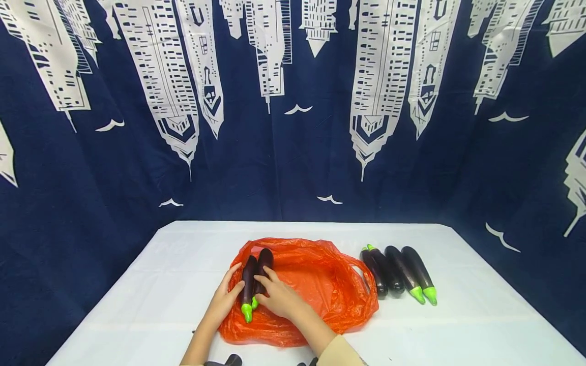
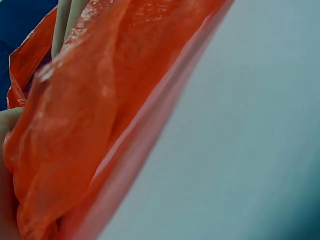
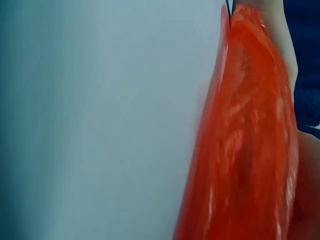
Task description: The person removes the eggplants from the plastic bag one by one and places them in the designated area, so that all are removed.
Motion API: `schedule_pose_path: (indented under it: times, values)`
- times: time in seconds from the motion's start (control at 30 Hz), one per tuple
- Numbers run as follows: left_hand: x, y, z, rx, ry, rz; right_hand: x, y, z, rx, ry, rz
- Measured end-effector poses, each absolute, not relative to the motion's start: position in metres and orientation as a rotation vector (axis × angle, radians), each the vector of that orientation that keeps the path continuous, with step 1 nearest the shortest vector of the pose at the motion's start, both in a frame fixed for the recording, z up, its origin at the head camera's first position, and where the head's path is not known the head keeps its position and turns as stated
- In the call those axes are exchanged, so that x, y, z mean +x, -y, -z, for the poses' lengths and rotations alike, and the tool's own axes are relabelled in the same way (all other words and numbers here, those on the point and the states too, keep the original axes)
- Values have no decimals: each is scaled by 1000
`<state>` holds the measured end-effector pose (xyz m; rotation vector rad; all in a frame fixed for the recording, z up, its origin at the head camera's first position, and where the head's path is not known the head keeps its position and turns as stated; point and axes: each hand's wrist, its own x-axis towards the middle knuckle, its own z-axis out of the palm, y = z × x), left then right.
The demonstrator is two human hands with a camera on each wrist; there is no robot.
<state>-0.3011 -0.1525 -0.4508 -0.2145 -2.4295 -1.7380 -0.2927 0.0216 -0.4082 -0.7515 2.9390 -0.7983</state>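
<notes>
Two dark purple eggplants lie side by side in the left part of an orange-red plastic bag (image 1: 311, 284), green stem ends toward me. My left hand (image 1: 224, 300) is at the bag's left rim, thumb beside the left eggplant (image 1: 248, 284). From the right, the fingers of my right hand (image 1: 280, 297) lie over the other eggplant (image 1: 265, 258), covering its middle. Bag plastic (image 2: 75, 130) fills much of the left wrist view and hides most of that hand. In the right wrist view, the bag's side (image 3: 250, 125) likewise blocks the fingers.
Several more eggplants (image 1: 414, 272) lie in a row on the white table (image 1: 458, 330), right of the bag. A bag handle loop (image 1: 366, 279) spreads toward them. Behind the table hangs a navy curtain (image 1: 274, 168) with white building prints.
</notes>
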Motion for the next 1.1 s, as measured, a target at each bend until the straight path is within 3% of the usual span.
schedule_pose_path:
  times: [0.43, 1.1]
  values:
    - [-304, 152, 451, -178, 2433, 1737, -304, -16, 423, -698, -3090, 1040]
    - [-303, 152, 451, -163, 2440, 1726, -284, -42, 410, -559, -2976, 1331]
